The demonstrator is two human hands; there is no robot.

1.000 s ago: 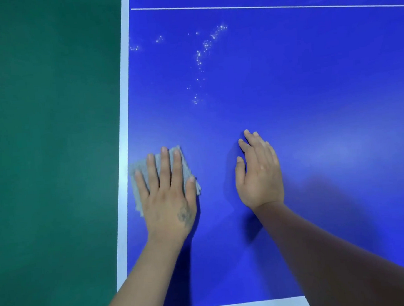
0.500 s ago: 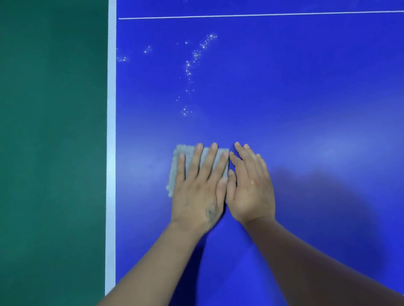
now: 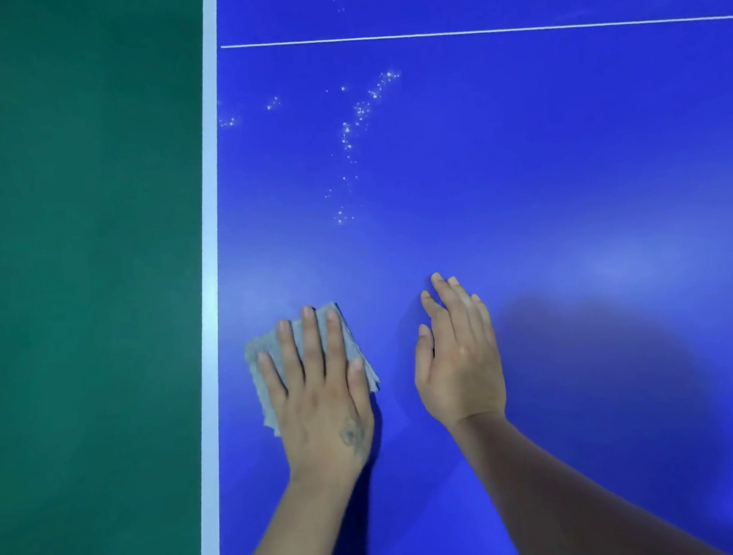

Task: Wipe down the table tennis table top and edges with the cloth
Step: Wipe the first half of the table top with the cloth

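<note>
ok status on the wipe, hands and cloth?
Left hand flat on the grey cloth, pressing it to the blue table top by the white edge line. Right hand flat, bare. White specks ahead, unwiped.

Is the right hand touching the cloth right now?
Apart. The head view shows a strip of bare blue table between the right hand and the cloth, which lies under the left hand.

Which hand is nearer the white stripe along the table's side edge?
Left. The left hand presses the cloth just beside the white stripe; the right hand lies flat farther in on the blue top.
</note>
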